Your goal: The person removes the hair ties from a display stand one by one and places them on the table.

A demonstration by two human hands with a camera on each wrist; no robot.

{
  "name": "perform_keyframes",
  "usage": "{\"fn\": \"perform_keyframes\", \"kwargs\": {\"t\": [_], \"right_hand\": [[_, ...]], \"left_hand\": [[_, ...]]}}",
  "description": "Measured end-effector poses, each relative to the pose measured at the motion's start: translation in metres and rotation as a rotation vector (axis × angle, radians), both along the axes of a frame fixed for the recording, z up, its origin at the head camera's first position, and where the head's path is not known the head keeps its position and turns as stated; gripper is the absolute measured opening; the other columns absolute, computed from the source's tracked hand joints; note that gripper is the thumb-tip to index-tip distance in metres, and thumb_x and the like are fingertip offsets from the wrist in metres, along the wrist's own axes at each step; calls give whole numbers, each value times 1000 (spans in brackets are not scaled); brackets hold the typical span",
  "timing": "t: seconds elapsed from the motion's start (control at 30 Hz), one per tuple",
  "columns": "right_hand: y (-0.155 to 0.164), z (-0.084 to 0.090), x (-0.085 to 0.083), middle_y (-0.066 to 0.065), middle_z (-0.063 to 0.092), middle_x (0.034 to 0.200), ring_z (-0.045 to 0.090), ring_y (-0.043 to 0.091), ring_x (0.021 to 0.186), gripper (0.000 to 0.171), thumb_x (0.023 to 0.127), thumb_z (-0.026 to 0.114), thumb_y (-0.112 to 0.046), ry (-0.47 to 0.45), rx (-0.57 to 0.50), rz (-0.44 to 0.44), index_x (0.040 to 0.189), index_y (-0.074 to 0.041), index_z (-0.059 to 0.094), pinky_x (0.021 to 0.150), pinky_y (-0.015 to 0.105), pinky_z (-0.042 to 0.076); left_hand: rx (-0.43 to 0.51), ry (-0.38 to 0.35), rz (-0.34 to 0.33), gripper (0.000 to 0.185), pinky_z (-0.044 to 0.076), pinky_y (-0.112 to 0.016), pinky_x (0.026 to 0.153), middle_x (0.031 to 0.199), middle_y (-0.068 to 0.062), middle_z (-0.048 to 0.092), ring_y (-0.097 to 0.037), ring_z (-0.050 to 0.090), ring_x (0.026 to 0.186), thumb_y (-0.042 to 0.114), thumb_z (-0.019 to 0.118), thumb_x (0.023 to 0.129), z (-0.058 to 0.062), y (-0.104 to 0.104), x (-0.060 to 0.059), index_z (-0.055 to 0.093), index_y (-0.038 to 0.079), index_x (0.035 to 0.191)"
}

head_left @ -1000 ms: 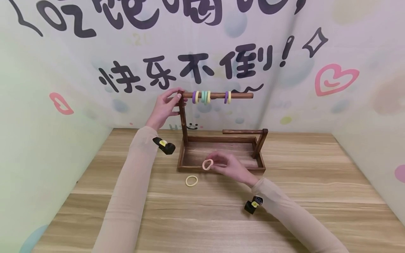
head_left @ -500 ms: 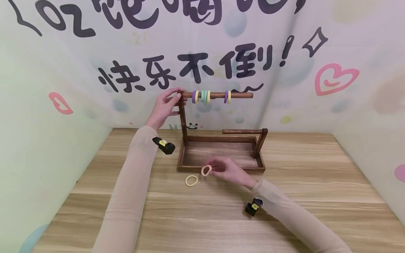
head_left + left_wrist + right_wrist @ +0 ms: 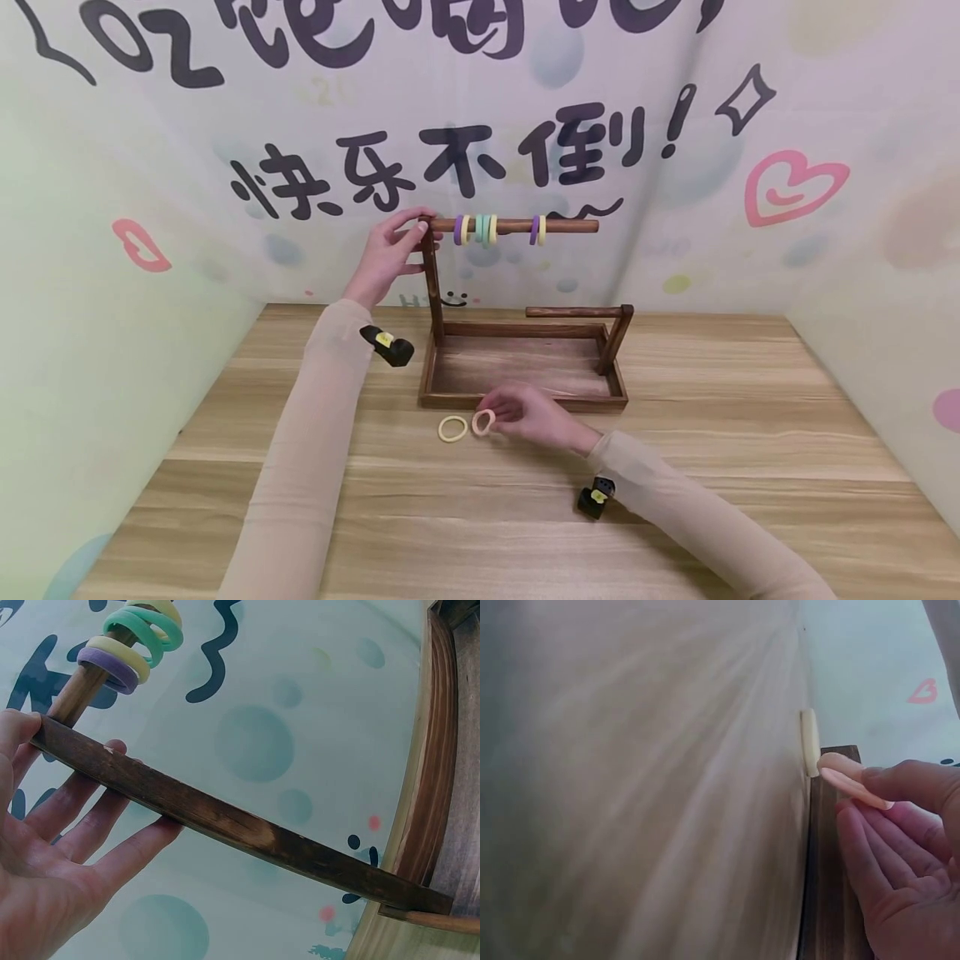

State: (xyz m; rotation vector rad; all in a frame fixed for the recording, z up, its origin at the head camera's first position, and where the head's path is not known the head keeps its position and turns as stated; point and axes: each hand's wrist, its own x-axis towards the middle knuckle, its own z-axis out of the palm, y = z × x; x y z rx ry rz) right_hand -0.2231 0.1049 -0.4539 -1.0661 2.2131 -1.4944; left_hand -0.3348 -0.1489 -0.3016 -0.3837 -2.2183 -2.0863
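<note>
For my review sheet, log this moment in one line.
left hand: holds rack post | right hand: pinches pink ring beside yellow ring | yellow ring: on table | upper bar: strung with coloured rings

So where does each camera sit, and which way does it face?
Head: on the person's head, facing forward and down at the wooden rack; left hand, right hand and sleeves show.
Left wrist: on that wrist, facing the rack's upright post; the left hand shows.
Right wrist: on that wrist, facing the pinched pink ring; the right hand shows.
Head and right wrist views share that ring.
</note>
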Motion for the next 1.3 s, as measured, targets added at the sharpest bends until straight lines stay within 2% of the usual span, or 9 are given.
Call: {"fn": "perform_keyframes", "kwargs": {"t": [0.37,0.47,0.57,0.73,0.83,0.93,1.17,1.3], "right_hand": [[-4,1,4,21,66,103,66,31,97,24,83,67,12,39,65,-11,106,10,62,82,26,54],[-4,2,3,17,68,100,67,26,93,23,82,70,8,98,111,-27,104,8,64,81,24,53],[-1,7,2,15,69,96,68,23,88,23,82,71,6,119,138,-80,104,8,65,77,25,54],[6,17,4,14,70,93,68,23,85,34,80,72,7,148,187,-168,113,10,61,74,26,55],[7,19,6,13,69,93,68,22,84,39,77,76,5,225,250,-136,113,8,61,75,25,55],[4,19,9,12,68,92,67,23,84,40,75,77,6,260,279,-102,111,7,60,74,25,55],[-8,11,10,3,66,87,64,15,79,31,70,82,-3,373,363,-112,95,-4,63,72,22,52],[-16,12,13,2,67,85,62,12,75,28,71,83,-8,415,430,-144,93,-7,66,69,22,51]], "left_hand": [[-6,-1,-2,28,52,-53,85,116,-15,65,-29,63,105,21,52,101,1,1,0,60,15,127],[-8,5,-7,28,51,-53,86,117,-16,65,-30,63,105,22,53,101,1,1,-1,60,15,127],[-20,7,-4,29,51,-53,85,118,-18,64,-28,62,106,21,53,101,0,0,0,59,13,128],[-47,32,-21,29,52,-53,84,119,-20,63,-30,62,108,21,52,101,-1,-1,2,59,14,129],[-50,29,-32,29,51,-53,85,121,-21,62,-31,61,108,22,52,101,-3,-2,2,59,14,129],[-51,16,-35,29,52,-51,84,121,-22,61,-29,62,108,21,51,102,-4,-4,2,58,13,129],[-44,28,-46,27,52,-52,83,121,-21,62,-29,62,107,22,52,101,-2,-3,-2,59,16,127],[-39,28,-50,28,52,-53,84,122,-22,61,-31,61,108,21,52,102,-1,-4,-2,59,15,128]]}}
